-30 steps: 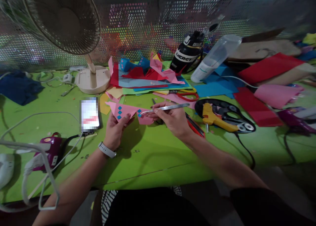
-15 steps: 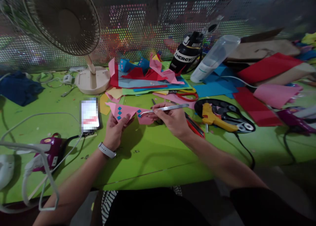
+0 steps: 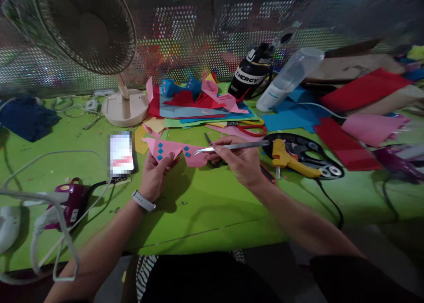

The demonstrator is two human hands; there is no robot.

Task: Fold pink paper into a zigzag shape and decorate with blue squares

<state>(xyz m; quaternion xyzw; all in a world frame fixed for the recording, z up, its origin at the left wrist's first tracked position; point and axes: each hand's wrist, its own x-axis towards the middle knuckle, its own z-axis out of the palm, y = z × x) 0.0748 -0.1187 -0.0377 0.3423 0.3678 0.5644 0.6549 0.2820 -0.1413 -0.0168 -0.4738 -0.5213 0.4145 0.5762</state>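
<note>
My left hand (image 3: 156, 174) pinches a pink paper cutout (image 3: 172, 146) by its lower edge, thumb in front. Small blue diamonds (image 3: 160, 151) sit in a column on its left part, and two more blue diamonds (image 3: 186, 152) lie further right. Held in my right hand (image 3: 239, 161) is a pair of metal tweezers (image 3: 243, 145), pointing left. Their tips are just right of the right-hand diamonds; whether they touch the paper, I cannot tell. My right fingertips are close to the cutout's right end.
A yellow glue gun (image 3: 291, 161) rests on a black stand to the right. Behind the hands are red-handled scissors (image 3: 253, 128) and stacked coloured paper (image 3: 185, 111). A phone (image 3: 121, 155), a purple power socket (image 3: 68, 201) with cables and a fan (image 3: 124, 108) stand left.
My right hand and the tweezers have shifted slightly right, drawing the tips away from the blue diamonds. My left hand and the pink cutout have stayed nearly still.
</note>
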